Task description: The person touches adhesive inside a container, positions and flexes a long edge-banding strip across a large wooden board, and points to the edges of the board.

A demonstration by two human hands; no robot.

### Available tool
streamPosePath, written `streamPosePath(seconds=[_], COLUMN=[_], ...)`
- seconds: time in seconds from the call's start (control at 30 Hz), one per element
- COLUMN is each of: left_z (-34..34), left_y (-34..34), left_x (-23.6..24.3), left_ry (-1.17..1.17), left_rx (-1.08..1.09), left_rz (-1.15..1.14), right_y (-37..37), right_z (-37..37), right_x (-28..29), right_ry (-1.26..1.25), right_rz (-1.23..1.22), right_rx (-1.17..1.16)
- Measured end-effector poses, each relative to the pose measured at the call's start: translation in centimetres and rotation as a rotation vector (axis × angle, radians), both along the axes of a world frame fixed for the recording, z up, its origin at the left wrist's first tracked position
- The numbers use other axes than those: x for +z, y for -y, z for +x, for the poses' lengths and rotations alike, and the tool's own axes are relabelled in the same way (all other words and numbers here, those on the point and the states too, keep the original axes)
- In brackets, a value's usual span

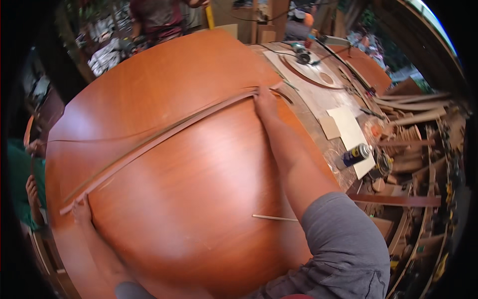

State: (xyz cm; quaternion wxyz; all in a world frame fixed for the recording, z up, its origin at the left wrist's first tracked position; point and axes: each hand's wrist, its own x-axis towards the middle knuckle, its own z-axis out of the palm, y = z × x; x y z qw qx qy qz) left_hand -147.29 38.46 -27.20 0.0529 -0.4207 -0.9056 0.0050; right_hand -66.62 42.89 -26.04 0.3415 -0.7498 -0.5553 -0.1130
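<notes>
- Strip point(149, 145) lies slantwise across the big orange-brown panel point(199, 189), from its left side up toward its far right edge, with a slim darker edge along its far side.
- Left hand point(82, 211) is nearly closed, fingers bent over the strip near its lower end.
- Right hand point(265, 103) is also nearly closed, on the strip near its upper end; its fingertips are too small to make out fully.
- Thin band point(99, 140) curves over the panel beyond the strip.
- Stick point(274, 217) lies on the panel near the right arm.
- Can point(355, 155) and power tool point(301, 54) sit right of the panel.
- Co-worker in green point(22, 172) has both hands at the panel's left edge.
</notes>
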Motion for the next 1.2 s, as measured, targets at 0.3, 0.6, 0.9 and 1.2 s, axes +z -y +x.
streamPosePath(seconds=[0.3,0.6,0.9,1.2], left_z=[0.6,-4.8,5.1,3.9], left_y=[-1.2,-0.1,2.4,2.4], left_x=[1.3,-3.2,4.7,5.3], left_ry=[0.087,-0.096,0.190,0.272], left_rx=[0.077,-0.338,0.040,0.051], left_rz=[-0.050,0.589,0.167,0.151], right_y=[0.4,-4.1,-3.2,-3.6], right_z=[-0.5,5.4,7.6,6.1], right_x=[1.5,-3.9,-2.2,-1.6], right_ry=[-0.062,-0.181,0.047,0.200], right_rz=[0.005,-0.032,-0.084,-0.227], right_rx=[-0.107,0.117,0.009,-0.134])
